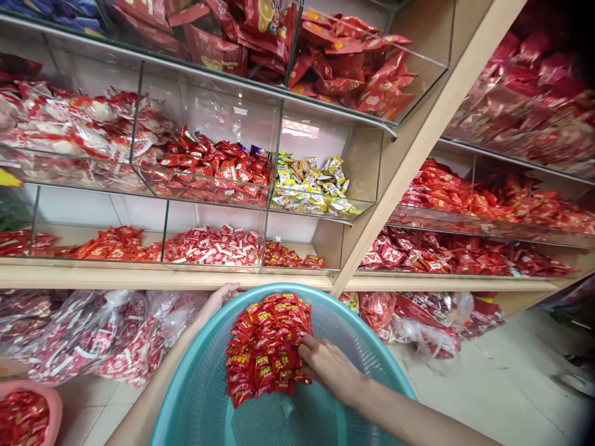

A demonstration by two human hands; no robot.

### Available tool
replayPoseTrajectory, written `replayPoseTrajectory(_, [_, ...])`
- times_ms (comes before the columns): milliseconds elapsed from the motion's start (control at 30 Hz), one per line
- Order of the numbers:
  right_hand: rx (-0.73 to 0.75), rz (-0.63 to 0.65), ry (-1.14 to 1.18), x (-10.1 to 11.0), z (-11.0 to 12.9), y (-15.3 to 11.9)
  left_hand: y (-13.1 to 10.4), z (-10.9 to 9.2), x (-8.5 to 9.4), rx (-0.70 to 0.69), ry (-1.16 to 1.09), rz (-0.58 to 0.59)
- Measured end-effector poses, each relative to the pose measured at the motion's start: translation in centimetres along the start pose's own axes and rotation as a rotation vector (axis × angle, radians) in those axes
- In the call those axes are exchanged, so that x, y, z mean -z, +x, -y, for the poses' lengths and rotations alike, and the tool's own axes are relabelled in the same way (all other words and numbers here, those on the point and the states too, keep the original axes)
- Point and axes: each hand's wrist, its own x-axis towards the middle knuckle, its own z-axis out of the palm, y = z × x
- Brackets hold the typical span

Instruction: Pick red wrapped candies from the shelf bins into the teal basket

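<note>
A round teal plastic basket (186, 365) with perforated walls is tilted toward me below the shelf edge. Inside it lies a heap of small red-wrapped candies (264, 353) with yellow lettering. My left arm runs along the basket's outer left side, and my left hand (224, 296) is closed at its far rim, close to the wooden shelf edge; part of the hand is hidden. My right hand (330, 368) reaches over the right side into the basket. Its fingers are curled against the right edge of the heap, with the fingertips partly hidden among the candies.
Ahead, a wooden shelf (288, 282) carries clear-walled bins of wrapped sweets, including a low bin of red candies (290, 255) and yellow-and-white ones (311, 186). Clear bags of sweets (93, 334) lie beneath. A pink tub (51, 402) stands lower left on the tiled floor (493, 384).
</note>
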Motion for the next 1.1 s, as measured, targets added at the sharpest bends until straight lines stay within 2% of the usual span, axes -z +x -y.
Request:
replayPoseTrajectory(133, [0.003, -0.179, 0.09, 3.8, -1.9, 0.7, -0.2, 0.1, -0.1, -0.005, -0.045, 0.048])
replayPoseTrajectory(233, [-0.065, -0.34, 0.144, 7.3, -5.0, 2.8, -0.2, 0.1, -0.2, -0.003, -0.055, 0.026])
replayPoseTrajectory(300, [-0.138, -0.396, 0.152, 8.7, -7.5, 5.0, 0.0, 0.2, -0.1, 0.001, -0.039, 0.029])
replayPoseTrajectory(367, [-0.253, -0.361, 0.139, 9.3, -9.8, 7.7, 0.3, 0.2, 0.1, 0.006, -0.012, 0.035])
replayPoseTrajectory(467, [-0.437, -0.199, 0.145, 8.7, -12.1, 12.0, 0.6, 0.3, 0.3, -0.012, 0.009, -0.003])
replayPoseTrajectory(567, [-0.538, -0.096, 0.153, 7.7, -12.7, 15.1, 0.5, 0.2, 0.2, -0.021, -0.005, 0.002])
replayPoseTrajectory(633, [-0.58, -0.066, 0.162, 7.3, -12.4, 16.1, 0.3, 0.1, 0.1, 0.008, -0.01, 0.027])
replayPoseTrajectory(700, [-0.596, -0.096, 0.167, 7.3, -12.0, 16.1, 0.2, -0.1, 0.0, 0.028, -0.012, 0.042])
replayPoseTrajectory(800, [-0.58, -0.231, 0.159, 7.8, -11.4, 14.4, 0.4, -0.2, 0.0, 0.018, -0.032, 0.069])
replayPoseTrajectory(900, [-0.417, -0.448, 0.238, 7.8, -11.2, 12.1, 0.9, -0.1, 0.2, -0.003, -0.034, 0.056])
replayPoseTrajectory(967, [-0.305, -0.548, 0.325, 7.7, -11.4, 10.9, 1.4, 0.0, 0.4, -0.018, -0.038, 0.031])
replayPoseTrajectory(1033, [-0.288, -0.559, 0.383, 7.6, -11.9, 10.5, 1.7, 0.1, 0.6, -0.03, -0.029, 0.013])
replayPoseTrajectory(1100, [-0.332, -0.528, 0.398, 7.8, -12.6, 10.7, 1.8, 0.2, 0.6, -0.041, -0.011, 0.005])
